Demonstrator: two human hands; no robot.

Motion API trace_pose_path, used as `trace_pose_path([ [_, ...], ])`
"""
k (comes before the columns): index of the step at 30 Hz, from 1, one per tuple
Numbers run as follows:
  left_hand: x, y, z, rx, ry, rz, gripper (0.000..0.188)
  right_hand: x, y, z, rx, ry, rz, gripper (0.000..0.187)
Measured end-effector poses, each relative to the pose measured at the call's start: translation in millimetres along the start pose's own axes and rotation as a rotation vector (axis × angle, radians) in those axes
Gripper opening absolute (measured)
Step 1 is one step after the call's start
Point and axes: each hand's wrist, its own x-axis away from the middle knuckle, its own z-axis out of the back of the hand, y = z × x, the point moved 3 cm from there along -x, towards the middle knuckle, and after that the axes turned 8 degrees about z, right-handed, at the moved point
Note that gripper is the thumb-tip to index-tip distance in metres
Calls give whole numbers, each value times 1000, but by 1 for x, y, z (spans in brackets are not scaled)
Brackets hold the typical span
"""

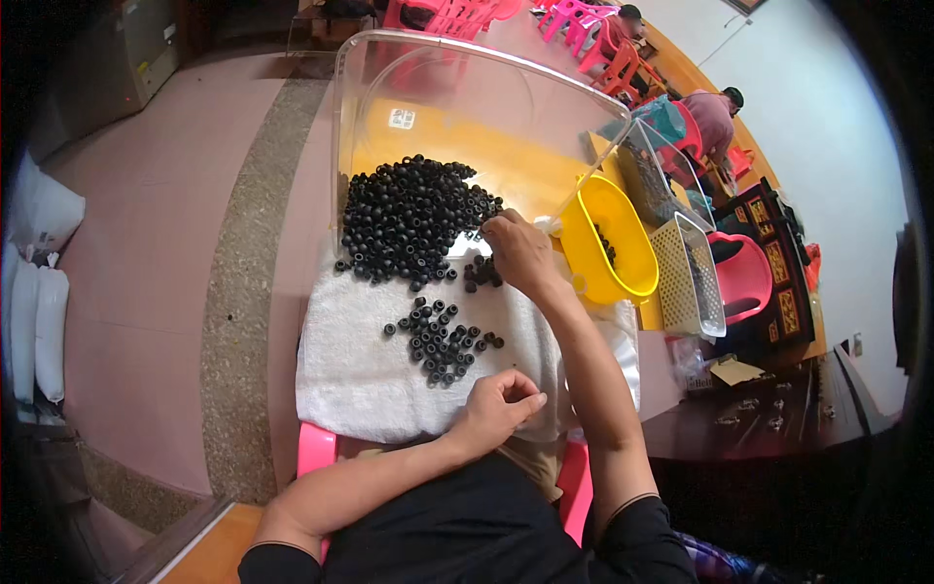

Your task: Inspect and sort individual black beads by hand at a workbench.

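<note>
A big heap of small black bead-like pieces (pixel 413 209), round with holes, lies in a clear plastic bin (pixel 506 56) and spills over its near side. A looser group of the same pieces (pixel 446 343) rests on a white towel (pixel 355 365) in front of me. My right hand (pixel 525 255) reaches to the heap's right edge, fingers bent together, their tips among the pieces; what they hold, if anything, is hidden. Over the towel's near edge, my left hand (pixel 498 411) is curled, thumb close to the forefinger; I cannot see anything in it.
Right of the bin stands a yellow tub (pixel 637 282) with a few black pieces inside. Beyond it are a white perforated basket (pixel 678 297), another clear bin (pixel 647 180) and a pink chair (pixel 747 277). Two people sit at the far right. White sacks (pixel 44 331) stand at left.
</note>
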Motion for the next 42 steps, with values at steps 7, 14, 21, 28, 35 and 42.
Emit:
trace_pose_path([
  [7, 0, -1, -2, -26, 9, 3, 12, 41, -7, 25, -114, -24, 82, 17],
  [14, 0, -1, -3, 24, -8, 19, 12, 73, -3, 23, -76, -93, 61, 23],
  [21, -1, -5, -2, 17, 13, -21, 11, 73, -5, 9, -99, -56, 15, 23],
  [28, -1, -3, -1, 10, 17, -18, 11, 73, -3, -8, -118, 96, -30, 18],
  [35, 1, 9, 7, 172, 159, -82, 11, 107, -17, 23, -394, 121, -34, 19],
  [42, 3, 17, 4, 453, 81, -25, 13, 176, -47, 47, -858, 98, -144, 11],
])
